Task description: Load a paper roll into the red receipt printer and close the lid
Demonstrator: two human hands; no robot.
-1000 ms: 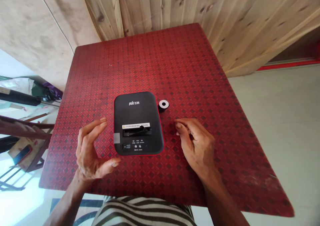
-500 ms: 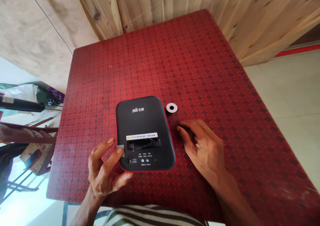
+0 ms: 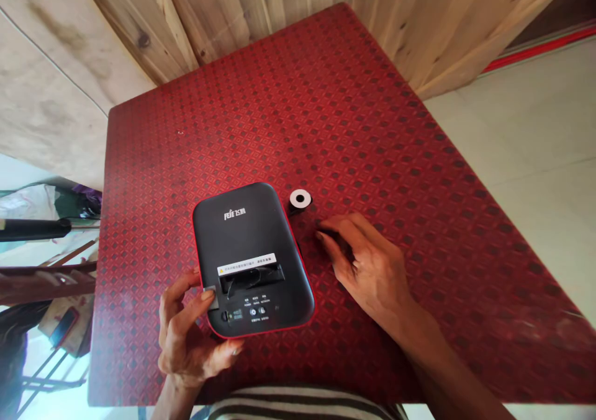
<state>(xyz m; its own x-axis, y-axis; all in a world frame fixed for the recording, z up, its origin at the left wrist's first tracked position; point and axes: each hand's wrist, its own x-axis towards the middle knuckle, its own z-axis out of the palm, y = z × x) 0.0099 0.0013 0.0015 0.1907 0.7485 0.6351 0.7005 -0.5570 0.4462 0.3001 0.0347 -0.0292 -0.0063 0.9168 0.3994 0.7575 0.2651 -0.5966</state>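
A black printer (image 3: 246, 237) with red edging and a white warning strip lies on the table, its paper slot facing up. My left hand (image 3: 189, 333) grips its lower left corner, with one fingertip on a grey tab and the thumb at the near edge. To the right of the printer, my right hand (image 3: 367, 262) rests by the tabletop with thumb and forefinger nearly together. Whatever those dark fingertips may hold cannot be made out. Beyond them, a small white paper roll (image 3: 307, 197) with a dark core stands close to the printer's right side.
The red patterned table (image 3: 261, 116) meets a wooden plank wall (image 3: 298, 1) at the back. On the left are a wooden stool (image 3: 77, 321) with a phone on it and a dark bar (image 3: 35, 229). Tiled floor (image 3: 535, 159) shows on the right.
My view has shifted. The printer has turned slightly counterclockwise, and the fingers of my left hand have closed round its left edge. My right hand keeps nearly the same pose.
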